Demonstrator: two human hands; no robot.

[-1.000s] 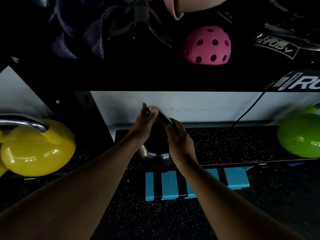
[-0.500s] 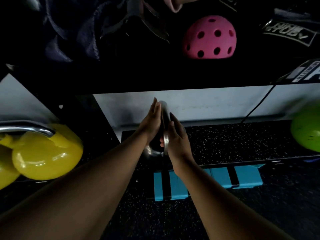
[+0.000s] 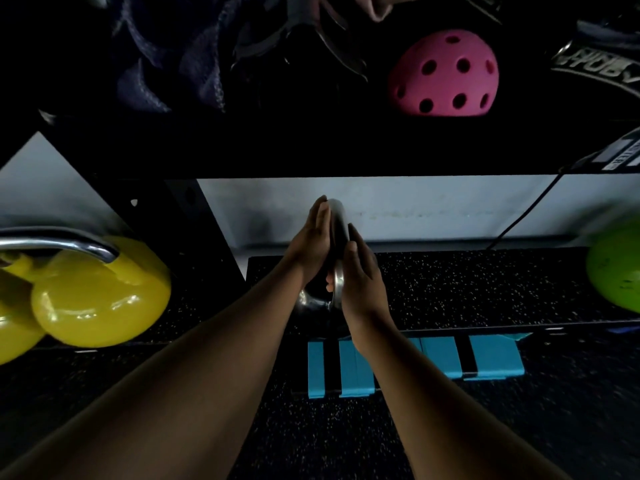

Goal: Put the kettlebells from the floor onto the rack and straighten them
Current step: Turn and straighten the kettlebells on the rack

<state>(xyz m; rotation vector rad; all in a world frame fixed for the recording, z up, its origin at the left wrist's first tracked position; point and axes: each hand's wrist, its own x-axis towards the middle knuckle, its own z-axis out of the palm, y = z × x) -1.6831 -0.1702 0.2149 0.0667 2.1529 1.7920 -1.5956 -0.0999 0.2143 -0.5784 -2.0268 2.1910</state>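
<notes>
**Dark kettlebell on the shelf, handle being squared**

Both palms pressed flat against the steel handle point(image 3: 337, 233) of the dark kettlebell point(image 3: 313, 303): left hand point(image 3: 311, 244) on its left face, right hand point(image 3: 360, 282) on its right, fingers extended, not curled. The bell sat on the rack's lower shelf point(image 3: 467, 289), between the yellow kettlebells point(image 3: 100, 299) and a green one point(image 3: 616, 271). Placement looked done; straightening seemed nearly finished. A second before, the handle lay angled and the hands cupped it; it now stood edge-on.
</notes>
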